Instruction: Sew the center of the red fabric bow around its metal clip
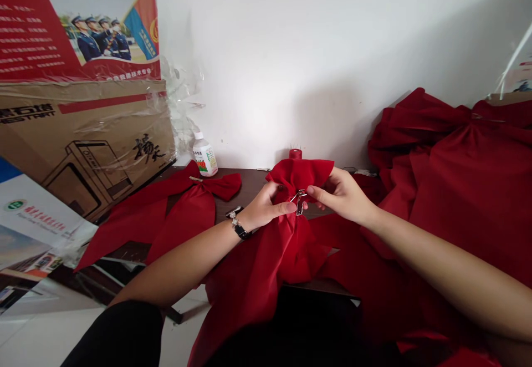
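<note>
Red cloth bow [297, 245], pinched at the waist, metal clip [300, 200] hanging at the centre, held just above a dark wooden table [249, 189]. Left hand [266, 209] and right hand [341, 195] closed on the gathered cloth either side of the clip. Second red bow [199, 200] lying left on the table, near a plastic bottle [205, 155]; heap of red cloth [449, 173] right; cardboard box [83, 139] against a white wall [332, 51].

Left hand [266, 207]: just behind the grip, on the wrist, a black band [241, 230] with a short row of silver beads [234, 222] next to it. Well back from the grip, a plain black sleeve [112, 336] at the upper left arm. Left forearm [178, 267], right hand [343, 195], right forearm [440, 267] bare.
</note>
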Tool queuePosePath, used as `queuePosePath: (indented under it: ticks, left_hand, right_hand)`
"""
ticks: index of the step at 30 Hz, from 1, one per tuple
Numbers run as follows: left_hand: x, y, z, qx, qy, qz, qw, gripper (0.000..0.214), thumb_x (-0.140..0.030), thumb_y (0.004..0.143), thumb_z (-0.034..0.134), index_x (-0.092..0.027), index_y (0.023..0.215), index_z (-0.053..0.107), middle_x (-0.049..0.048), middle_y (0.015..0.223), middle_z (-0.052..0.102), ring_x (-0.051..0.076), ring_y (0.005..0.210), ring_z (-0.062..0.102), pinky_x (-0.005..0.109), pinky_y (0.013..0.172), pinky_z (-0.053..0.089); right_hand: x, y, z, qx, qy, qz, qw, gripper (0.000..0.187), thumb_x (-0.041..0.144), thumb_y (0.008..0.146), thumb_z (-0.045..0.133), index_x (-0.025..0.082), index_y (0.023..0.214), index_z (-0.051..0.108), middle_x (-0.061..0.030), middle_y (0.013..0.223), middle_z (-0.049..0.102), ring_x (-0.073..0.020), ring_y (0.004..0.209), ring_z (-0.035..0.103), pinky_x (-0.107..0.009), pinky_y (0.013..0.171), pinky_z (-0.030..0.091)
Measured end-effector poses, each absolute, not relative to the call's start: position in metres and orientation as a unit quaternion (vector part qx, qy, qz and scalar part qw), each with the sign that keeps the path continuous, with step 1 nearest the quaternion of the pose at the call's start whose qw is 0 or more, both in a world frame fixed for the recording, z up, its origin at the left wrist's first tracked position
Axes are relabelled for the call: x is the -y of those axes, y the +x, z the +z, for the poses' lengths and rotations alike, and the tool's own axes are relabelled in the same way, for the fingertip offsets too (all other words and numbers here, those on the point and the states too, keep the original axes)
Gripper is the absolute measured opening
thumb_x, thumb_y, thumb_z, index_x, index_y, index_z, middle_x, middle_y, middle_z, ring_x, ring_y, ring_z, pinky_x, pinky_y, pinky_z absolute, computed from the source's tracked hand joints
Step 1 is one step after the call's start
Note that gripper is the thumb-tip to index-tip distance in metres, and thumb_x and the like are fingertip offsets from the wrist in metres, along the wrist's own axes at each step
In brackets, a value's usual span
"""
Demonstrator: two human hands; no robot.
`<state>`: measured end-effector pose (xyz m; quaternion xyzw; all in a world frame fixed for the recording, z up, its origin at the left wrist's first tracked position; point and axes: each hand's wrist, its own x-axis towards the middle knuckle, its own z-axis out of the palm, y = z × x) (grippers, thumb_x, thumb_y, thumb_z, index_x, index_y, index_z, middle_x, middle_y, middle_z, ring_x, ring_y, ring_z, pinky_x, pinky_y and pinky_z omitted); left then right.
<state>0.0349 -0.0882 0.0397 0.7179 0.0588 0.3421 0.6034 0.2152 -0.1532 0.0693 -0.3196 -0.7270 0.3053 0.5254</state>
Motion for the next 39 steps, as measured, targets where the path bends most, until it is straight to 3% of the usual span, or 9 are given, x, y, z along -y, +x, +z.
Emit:
queuePosePath:
  ticks: [3,7,12,15,22,28,32,36,39]
  left_hand:
    - [0.088,0.036,0.038,-0.061,0.718,0.364,0.590,0.049,-0.053,0.070,0.072,-0.017,0.100,0.056,0.0107,0.095,0.071,0.022,0.086,0.070,0.036,0.081,0.055]
    - [0.087,0.037,0.037,-0.048,0.710,0.375,0.594,0.045,-0.053,0.076,0.067,-0.016,0.099,0.057,0.0100,0.092,0.071,0.021,0.083,0.070,0.034,0.079,0.054]
    - [0.084,0.038,0.038,-0.017,0.739,0.317,0.594,0.057,-0.060,0.072,0.066,-0.011,0.100,0.060,0.0125,0.086,0.071,0.022,0.082,0.069,0.032,0.077,0.052]
    - [0.083,0.038,0.037,-0.028,0.746,0.320,0.583,0.061,-0.063,0.072,0.064,-0.010,0.102,0.060,0.0124,0.086,0.071,0.021,0.082,0.068,0.031,0.078,0.050]
    - [0.086,0.038,0.037,-0.026,0.753,0.277,0.596,0.064,-0.066,0.073,0.060,-0.010,0.103,0.061,0.0129,0.085,0.070,0.020,0.078,0.067,0.030,0.074,0.050]
    - [0.087,0.038,0.038,-0.014,0.759,0.281,0.587,0.065,-0.068,0.074,0.057,-0.009,0.100,0.062,0.0142,0.088,0.070,0.020,0.077,0.067,0.029,0.073,0.051]
    - [0.086,0.038,0.036,-0.009,0.729,0.297,0.617,0.064,-0.063,0.072,0.064,-0.012,0.111,0.056,0.0132,0.092,0.071,0.021,0.081,0.069,0.030,0.076,0.053]
    - [0.087,0.038,0.032,-0.035,0.686,0.330,0.647,0.048,-0.050,0.082,0.062,-0.015,0.115,0.055,0.0108,0.092,0.072,0.021,0.086,0.070,0.032,0.081,0.053]
    - [0.089,0.039,0.032,-0.033,0.689,0.339,0.640,0.040,-0.044,0.084,0.062,-0.013,0.111,0.059,0.0113,0.095,0.072,0.021,0.089,0.070,0.032,0.084,0.053]
  right_hand:
    - [0.150,0.219,0.069,0.710,-0.286,0.352,0.538,0.023,0.028,0.078,0.068,0.016,0.090,0.053,0.0023,0.062,0.060,-0.0081,0.048,0.056,-0.019,0.040,0.046]
    - [0.142,0.227,0.069,0.695,-0.257,0.413,0.529,0.015,0.024,0.082,0.058,0.015,0.093,0.053,0.0036,0.058,0.057,-0.0078,0.045,0.053,-0.016,0.035,0.041]
    - [0.134,0.233,0.065,0.714,-0.261,0.431,0.486,0.019,0.030,0.081,0.066,0.014,0.083,0.057,0.0030,0.053,0.057,-0.0044,0.036,0.046,-0.015,0.033,0.035]
    - [0.131,0.234,0.062,0.712,-0.251,0.423,0.501,0.019,0.029,0.080,0.070,0.013,0.081,0.059,0.0042,0.048,0.055,-0.0024,0.034,0.039,-0.014,0.032,0.028]
    - [0.133,0.235,0.065,0.733,-0.240,0.444,0.455,0.024,0.033,0.078,0.072,0.013,0.068,0.061,0.0020,0.050,0.056,-0.0030,0.038,0.042,-0.016,0.036,0.029]
    - [0.136,0.225,0.058,0.687,-0.256,0.428,0.528,0.028,0.038,0.071,0.076,0.014,0.072,0.061,0.0034,0.049,0.054,-0.0043,0.037,0.043,-0.017,0.038,0.034]
    - [0.139,0.218,0.061,0.613,-0.319,0.439,0.574,0.031,0.041,0.072,0.075,0.016,0.073,0.057,0.0049,0.047,0.053,-0.0038,0.035,0.041,-0.016,0.036,0.031]
    - [0.142,0.223,0.075,0.582,-0.360,0.439,0.582,0.036,0.046,0.073,0.073,0.015,0.072,0.055,0.0031,0.045,0.053,-0.0054,0.037,0.045,-0.015,0.035,0.030]
    - [0.143,0.235,0.088,0.573,-0.376,0.404,0.606,0.036,0.046,0.072,0.073,0.015,0.074,0.056,0.0000,0.055,0.058,-0.0078,0.044,0.053,-0.016,0.037,0.034]
